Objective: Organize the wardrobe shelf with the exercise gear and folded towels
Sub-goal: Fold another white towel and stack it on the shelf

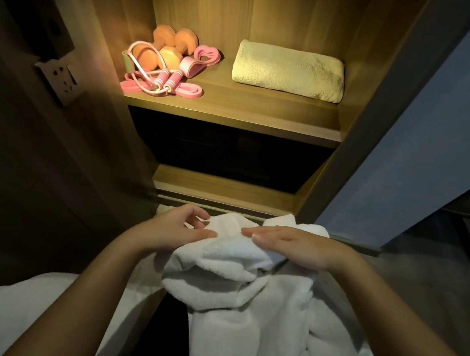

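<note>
Head view: the white towel (256, 295), crumpled and fluffy, hangs lengthwise toward the person, below the lit wooden shelf (237, 111). The left grip (181, 227) pinches its top edge with curled fingers. The right grip (293, 246) lies flat on it, fingers straight. A folded cream towel (288, 70) lies crosswise on the shelf, beside the exercise gear (162, 62).

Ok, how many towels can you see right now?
2. A folded cream towel lies on the right of the lit shelf. The left hand pinches a crumpled white towel; the right hand rests on it. The dark compartment below could hide more.
</note>
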Demonstrator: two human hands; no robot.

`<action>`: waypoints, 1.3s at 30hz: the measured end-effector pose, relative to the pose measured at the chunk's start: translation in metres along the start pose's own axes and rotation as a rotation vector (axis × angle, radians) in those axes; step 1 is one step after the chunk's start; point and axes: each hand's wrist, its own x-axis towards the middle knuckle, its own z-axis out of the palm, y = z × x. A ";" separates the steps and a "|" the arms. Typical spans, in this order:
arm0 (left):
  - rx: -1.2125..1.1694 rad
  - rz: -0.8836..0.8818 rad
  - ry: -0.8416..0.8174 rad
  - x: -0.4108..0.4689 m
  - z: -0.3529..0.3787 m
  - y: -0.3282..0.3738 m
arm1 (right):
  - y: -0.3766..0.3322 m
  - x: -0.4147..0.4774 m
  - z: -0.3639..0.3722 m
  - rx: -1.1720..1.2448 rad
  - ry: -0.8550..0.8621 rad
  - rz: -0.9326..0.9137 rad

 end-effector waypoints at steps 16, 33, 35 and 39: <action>-0.091 0.628 0.339 -0.042 -0.072 0.093 | -0.078 0.013 -0.043 -0.050 0.182 -0.333; -0.699 0.267 0.358 -0.045 -0.094 0.156 | -0.130 -0.011 -0.051 -0.043 0.583 -0.352; -0.768 0.292 0.294 -0.048 -0.089 0.156 | -0.124 -0.002 -0.046 -0.040 0.770 -0.348; -0.348 0.405 0.180 -0.054 -0.083 0.141 | -0.128 -0.001 -0.054 0.337 0.879 -0.350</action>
